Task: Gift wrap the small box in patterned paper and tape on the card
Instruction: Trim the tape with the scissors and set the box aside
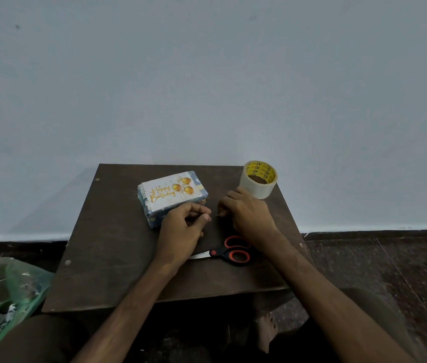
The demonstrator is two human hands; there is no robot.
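The wrapped box (154,214), with the birthday card (171,192) on top, sits just beyond the left hand (183,224). That hand and the right hand (246,213) seem to pinch a clear tape strip (217,215) between them. The card-taping step looks underway; next, the strip needs laying across a card edge.

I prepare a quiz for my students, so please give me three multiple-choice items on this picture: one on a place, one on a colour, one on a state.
1. The tape roll stands: A) on the table's far right corner B) on a chair C) on a shelf.
2. The scissors' handle linings are: A) blue B) red-orange C) green.
3. The box is: A) bare B) wrapped, card on top C) open.
Answers: 1A, it stands by the far right edge; 2B, red-orange rings show; 3B, its sides are patterned.
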